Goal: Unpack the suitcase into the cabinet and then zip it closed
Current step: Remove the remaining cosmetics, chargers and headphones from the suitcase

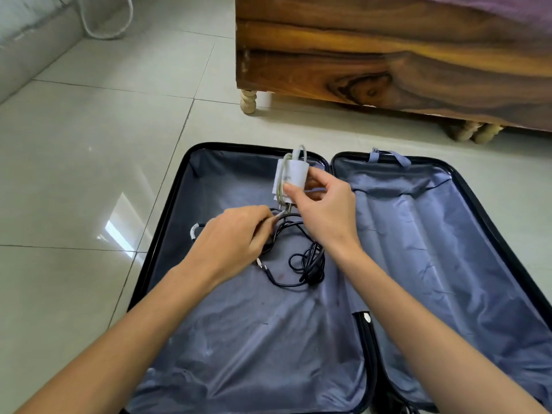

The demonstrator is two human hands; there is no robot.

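White plastic cord-wrapped charger block (294, 177) pinched upright by right hand (322, 210); left hand (236, 234) pinches its cord end (277, 216). Black tangled cable (307, 261) lies just beneath both.

Wooden bed frame (388, 55) on tiled floor (89, 144); white cord loop (103, 38).

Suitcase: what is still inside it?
Dark cables lie in the left half of the suitcase, gripped by the left hand; the right hand holds a white charger above them. The right half shows only lining. The hands hide part of the cables.
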